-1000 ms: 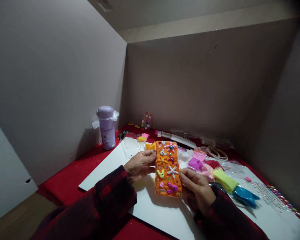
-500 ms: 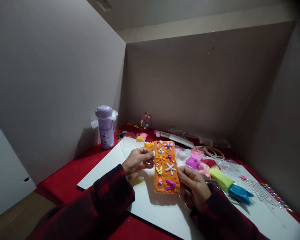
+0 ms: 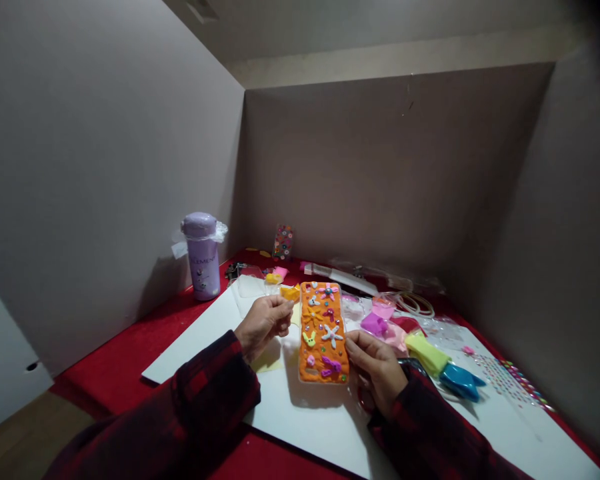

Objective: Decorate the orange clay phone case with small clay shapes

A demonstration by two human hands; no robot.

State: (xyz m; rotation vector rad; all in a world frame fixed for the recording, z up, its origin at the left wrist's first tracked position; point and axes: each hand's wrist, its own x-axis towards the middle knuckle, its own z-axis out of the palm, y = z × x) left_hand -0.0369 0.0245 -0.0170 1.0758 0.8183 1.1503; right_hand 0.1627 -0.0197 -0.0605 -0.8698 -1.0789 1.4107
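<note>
My right hand (image 3: 379, 367) grips the right edge of a phone case (image 3: 325, 353), thumb in front and fingers behind. The case stands nearly upright above the white board, its back covered in orange clay with starfish, bunny, flower and bow shapes and small gems. Just left of the case, a small gap away, is my left hand (image 3: 264, 325), its fingers curled and drawn together with nothing visible in them. Behind the case lies an orange-yellow clay packet (image 3: 290, 293).
The white board (image 3: 200, 347) rests on a red cloth (image 3: 110, 353). A purple bottle (image 3: 203, 263) stands at left. To the right lie clay packets in pink, yellow (image 3: 427, 353) and blue (image 3: 461, 381), plus gem stickers (image 3: 505, 380). A second decorated case (image 3: 283, 242) leans at the back.
My left hand has come away from the case's left edge. The right hand still holds the case. The whole view has shifted slightly, so things appear further left.
</note>
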